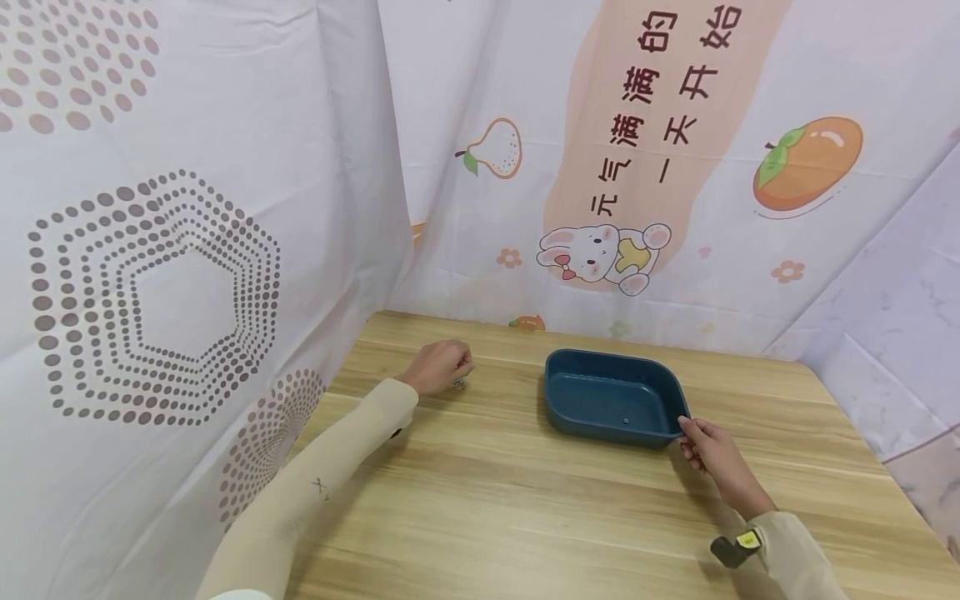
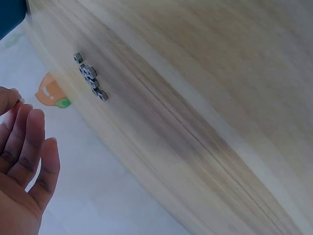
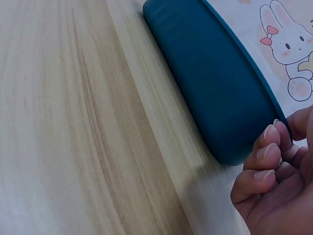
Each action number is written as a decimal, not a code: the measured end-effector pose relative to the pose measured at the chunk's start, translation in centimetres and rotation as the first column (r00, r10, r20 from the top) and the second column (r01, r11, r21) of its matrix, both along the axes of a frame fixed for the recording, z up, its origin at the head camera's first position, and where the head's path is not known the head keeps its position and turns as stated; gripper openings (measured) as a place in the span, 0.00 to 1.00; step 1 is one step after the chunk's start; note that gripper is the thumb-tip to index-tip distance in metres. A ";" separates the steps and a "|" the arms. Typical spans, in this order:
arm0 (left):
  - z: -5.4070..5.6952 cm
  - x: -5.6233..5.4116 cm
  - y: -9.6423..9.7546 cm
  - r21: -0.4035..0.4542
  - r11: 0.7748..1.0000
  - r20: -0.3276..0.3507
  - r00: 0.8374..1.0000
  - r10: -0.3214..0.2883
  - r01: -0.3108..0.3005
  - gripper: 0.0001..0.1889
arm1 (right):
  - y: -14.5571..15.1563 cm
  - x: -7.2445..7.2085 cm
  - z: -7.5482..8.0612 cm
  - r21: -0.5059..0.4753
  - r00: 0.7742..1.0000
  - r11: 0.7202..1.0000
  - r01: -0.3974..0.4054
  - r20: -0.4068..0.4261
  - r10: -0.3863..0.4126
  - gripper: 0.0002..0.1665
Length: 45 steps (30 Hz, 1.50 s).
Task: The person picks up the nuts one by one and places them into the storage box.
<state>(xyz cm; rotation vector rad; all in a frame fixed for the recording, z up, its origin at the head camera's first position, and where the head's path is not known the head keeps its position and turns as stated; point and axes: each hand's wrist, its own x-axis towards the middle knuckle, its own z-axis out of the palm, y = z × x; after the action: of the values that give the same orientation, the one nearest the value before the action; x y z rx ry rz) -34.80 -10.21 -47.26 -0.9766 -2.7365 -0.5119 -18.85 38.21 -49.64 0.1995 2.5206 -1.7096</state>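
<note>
A dark teal plastic box (image 1: 600, 431) with low walls sits on the wooden table. My right hand (image 1: 716, 462) pinches its near right corner, thumb over the rim and fingers curled against the outer wall (image 3: 215, 83). One small metal nut (image 1: 626, 421) lies on the box floor. At the left, my left hand (image 1: 438, 367) is over a small cluster of metal nuts (image 2: 90, 73) on the table. In the left wrist view, the thumb and index finger of that hand (image 2: 24, 166) pinch a tiny metal nut (image 2: 20, 100), mostly hidden by the fingertips.
The wood-grain table (image 1: 480, 500) reaches back to a printed curtain (image 1: 465, 275) with fruit and a rabbit. Another white curtain (image 1: 337, 167) hangs close along the left side. A dark wrist device (image 1: 731, 550) sits by my right sleeve.
</note>
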 end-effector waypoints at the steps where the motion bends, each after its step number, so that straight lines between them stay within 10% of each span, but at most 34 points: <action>1: 0.1 0.0 0.1 -0.003 1.000 0.001 1.000 0.000 0.000 0.09 | 0.0 0.0 0.0 0.004 1.000 1.000 -0.005 -0.002 0.005 0.31; 45: 1.8 0.3 5.5 -0.057 0.994 -0.055 0.994 -0.095 0.092 0.07 | -0.1 0.2 0.0 0.017 1.000 1.000 0.010 -0.010 -0.009 0.32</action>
<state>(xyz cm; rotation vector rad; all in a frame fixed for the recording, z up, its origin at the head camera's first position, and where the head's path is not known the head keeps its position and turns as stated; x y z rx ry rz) -34.54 -4.73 -45.42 -1.1197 -2.6763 -0.4193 -18.67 38.07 -49.64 0.2047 2.5461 -1.6977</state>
